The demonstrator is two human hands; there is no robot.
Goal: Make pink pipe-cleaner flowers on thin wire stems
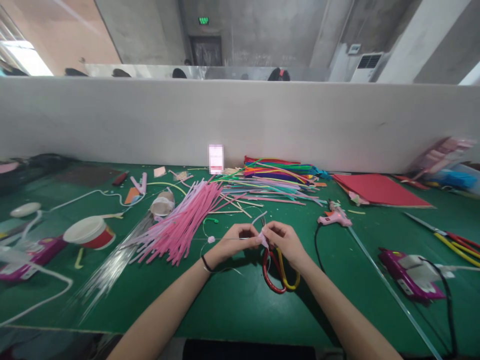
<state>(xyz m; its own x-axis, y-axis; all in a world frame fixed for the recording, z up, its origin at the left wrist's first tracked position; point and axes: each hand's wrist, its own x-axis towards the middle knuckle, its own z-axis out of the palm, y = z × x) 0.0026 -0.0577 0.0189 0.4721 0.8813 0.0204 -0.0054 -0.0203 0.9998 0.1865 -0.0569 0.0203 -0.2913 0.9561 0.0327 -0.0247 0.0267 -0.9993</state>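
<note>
Near the middle of the table my left hand (240,239) and my right hand (284,241) meet, fingertips pinched together. Between them is a short pale pink pipe cleaner (264,240), its lower end pointing down; the fingers partly hide it. A thin wire runs leftward behind my left hand, with a small pale pink fuzzy ball (211,239) on it or close by. Below my right hand lie scissors (273,272) with one red and one yellow handle loop; their blades are hidden. A small green curled piece (210,220) lies beyond my left wrist.
Pink pipe cleaners (187,220) and clear rods (112,265) lie left, beside a paper cup (92,233). Coloured pipe cleaners (277,175) are heaped behind. To the right are a pink glue gun (335,217), red sheets (382,189), a purple power strip (408,275) and more scissors (450,238).
</note>
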